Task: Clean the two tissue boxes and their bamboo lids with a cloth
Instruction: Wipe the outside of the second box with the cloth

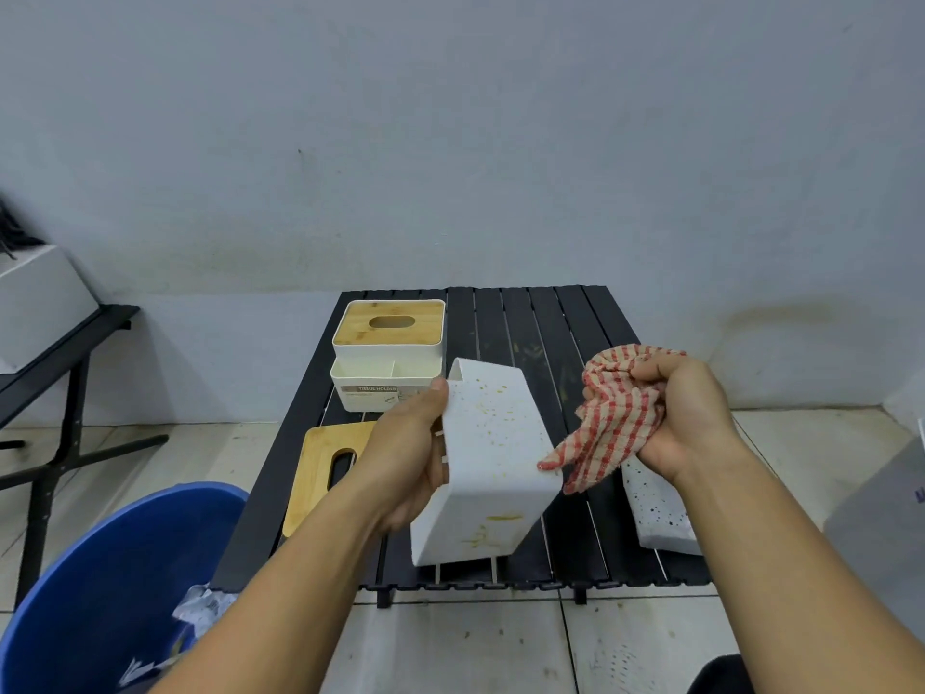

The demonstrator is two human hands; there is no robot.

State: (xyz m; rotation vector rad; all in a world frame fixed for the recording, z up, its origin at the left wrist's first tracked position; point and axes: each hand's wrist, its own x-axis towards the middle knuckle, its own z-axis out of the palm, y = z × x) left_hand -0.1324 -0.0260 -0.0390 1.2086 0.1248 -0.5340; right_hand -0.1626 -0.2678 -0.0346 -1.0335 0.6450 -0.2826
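My left hand (pixel 408 453) grips a white tissue box (pixel 493 463), lifted and tilted above the black slatted table (pixel 560 323); yellow specks and smears cover its upturned faces. My right hand (pixel 685 413) holds a bunched red-and-beige checked cloth (pixel 608 418) just right of the box, one corner hanging against it. A second white tissue box (pixel 385 378) with its bamboo lid (pixel 388 320) on stands at the table's back left. A loose bamboo lid (pixel 320 468) lies flat at the front left, partly hidden by my left forearm.
A blue bucket (pixel 100 583) with crumpled paper inside stands on the tiled floor at the lower left. A white speckled slab (pixel 655 508) lies on the table's right side. A black bench with a white box (pixel 35 303) is at the far left.
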